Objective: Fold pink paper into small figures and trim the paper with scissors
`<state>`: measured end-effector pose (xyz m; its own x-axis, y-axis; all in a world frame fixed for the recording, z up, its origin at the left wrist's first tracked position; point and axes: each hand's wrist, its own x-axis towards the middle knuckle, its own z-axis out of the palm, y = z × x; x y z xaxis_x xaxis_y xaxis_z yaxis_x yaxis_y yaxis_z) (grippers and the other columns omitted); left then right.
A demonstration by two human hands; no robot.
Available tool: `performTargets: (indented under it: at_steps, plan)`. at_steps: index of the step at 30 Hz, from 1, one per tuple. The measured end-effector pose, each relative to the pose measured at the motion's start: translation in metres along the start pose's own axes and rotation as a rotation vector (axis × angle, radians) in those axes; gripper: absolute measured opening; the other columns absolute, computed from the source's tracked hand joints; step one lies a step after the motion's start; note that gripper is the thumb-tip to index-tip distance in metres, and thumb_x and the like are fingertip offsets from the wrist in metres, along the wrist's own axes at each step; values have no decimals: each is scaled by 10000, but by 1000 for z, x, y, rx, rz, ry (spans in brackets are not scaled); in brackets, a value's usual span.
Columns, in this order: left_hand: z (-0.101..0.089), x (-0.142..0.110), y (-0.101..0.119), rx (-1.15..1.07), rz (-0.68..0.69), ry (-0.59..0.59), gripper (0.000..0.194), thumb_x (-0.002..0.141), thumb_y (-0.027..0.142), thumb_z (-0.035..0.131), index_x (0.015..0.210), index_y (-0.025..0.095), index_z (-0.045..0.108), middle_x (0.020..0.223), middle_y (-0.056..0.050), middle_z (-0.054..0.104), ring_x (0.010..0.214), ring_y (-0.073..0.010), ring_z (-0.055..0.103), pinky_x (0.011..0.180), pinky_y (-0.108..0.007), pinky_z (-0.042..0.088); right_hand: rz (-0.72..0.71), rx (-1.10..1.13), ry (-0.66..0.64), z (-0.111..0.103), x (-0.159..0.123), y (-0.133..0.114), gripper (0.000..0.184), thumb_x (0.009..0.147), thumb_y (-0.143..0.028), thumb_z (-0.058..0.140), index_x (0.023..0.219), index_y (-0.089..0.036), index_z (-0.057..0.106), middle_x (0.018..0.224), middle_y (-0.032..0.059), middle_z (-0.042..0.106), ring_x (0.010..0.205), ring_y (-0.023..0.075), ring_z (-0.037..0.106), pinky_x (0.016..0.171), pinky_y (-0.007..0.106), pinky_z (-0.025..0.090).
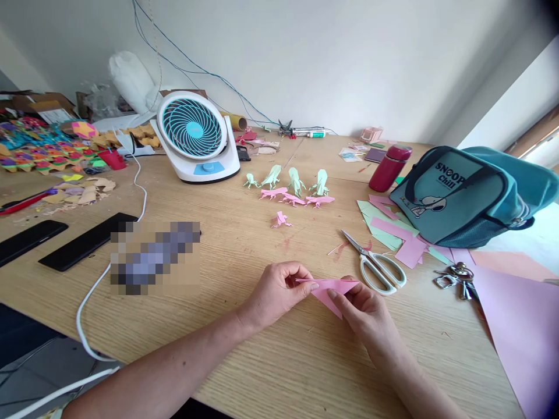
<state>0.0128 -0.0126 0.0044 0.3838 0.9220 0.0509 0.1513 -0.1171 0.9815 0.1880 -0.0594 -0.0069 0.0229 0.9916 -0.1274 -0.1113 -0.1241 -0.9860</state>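
Between my two hands is a folded piece of pink paper (328, 295), its narrow corner pointing down toward the table. My left hand (277, 291) pinches its left end between thumb and curled fingers. On the right side, my right hand (361, 308) grips the paper with the thumb pressed on its front face. White-handled scissors (379, 267) lie just beyond my right hand. Farther back stand several pale green paper figures (296, 181), with pink paper figures (292, 199) in front of them. A single pink paper figure (282, 219) sits nearer to me.
A white fan (192, 137) stands at the back left, its cable running down the table. At right are a teal bag (463, 195), a red flask (390, 169), paper scraps (386, 233), keys (460, 279) and a large pink sheet (519, 331). Black bars (87, 241) lie left.
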Motion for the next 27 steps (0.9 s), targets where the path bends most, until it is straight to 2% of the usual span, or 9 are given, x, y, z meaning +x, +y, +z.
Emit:
performTargets:
  at_steps: [5,9,13,16,22,27]
  plan:
    - [-1,0,-4,-38,-12,-54,185,789,280,711,707,123,658,662,5,615,617,-89,509,577,-197,381,25,-88,-36,-1,2,5,426,707,-581,765,670,-191,598,558,-39,459,514,100,318,481,250,245]
    - [-4,3,-12,-107,-20,-79,238,801,344,724,724,133,645,667,19,584,600,-81,480,568,-197,367,53,-70,-21,-5,3,11,430,731,-590,741,682,-196,577,549,-45,424,502,94,273,472,251,193]
    - [-8,5,-13,-103,-35,-55,256,771,368,759,713,132,681,730,-3,599,666,-101,517,619,-214,391,80,-31,-50,-6,2,8,432,731,-585,747,681,-186,590,564,-35,441,522,99,304,491,253,204]
    - [-11,6,-10,-110,-93,-47,248,743,363,781,703,129,710,695,2,585,647,-99,502,611,-216,374,90,-9,-59,-6,2,8,418,733,-569,756,681,-184,602,577,-26,464,532,102,327,496,256,215]
    - [-15,8,-7,-180,-128,-66,258,703,368,811,653,131,722,653,22,540,609,-78,458,597,-217,332,12,31,-5,-8,5,21,410,731,-505,787,609,-192,554,559,-41,429,516,94,313,475,250,222]
    - [-17,8,-6,-224,-182,-72,284,659,399,847,652,137,737,648,20,545,617,-80,457,602,-219,316,-7,55,-48,-10,6,19,371,715,-479,809,627,-178,611,604,-26,467,564,108,376,513,248,281]
